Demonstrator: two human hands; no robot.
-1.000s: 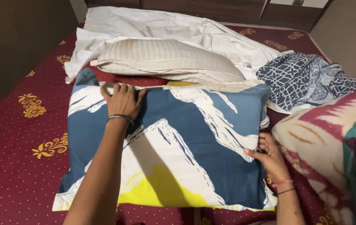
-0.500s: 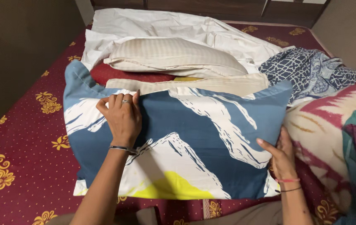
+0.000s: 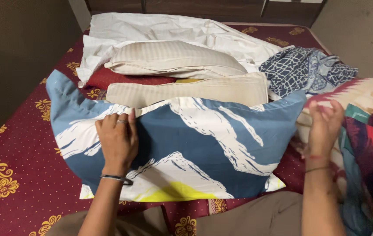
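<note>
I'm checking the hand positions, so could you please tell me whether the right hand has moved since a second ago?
Yes. The right hand has left the lower right corner of the blue pillow and risen beside its upper right corner, against the patterned blanket.

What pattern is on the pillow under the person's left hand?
The pillow is blue with broad white brush-like streaks and a yellow patch near its lower edge, as the head view shows.

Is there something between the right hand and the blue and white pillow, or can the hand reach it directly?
Nothing visible stands between them. The right hand hangs just off the right edge of the blue and white pillow, beside the patterned blanket. The left hand rests flat on the pillow.
</note>
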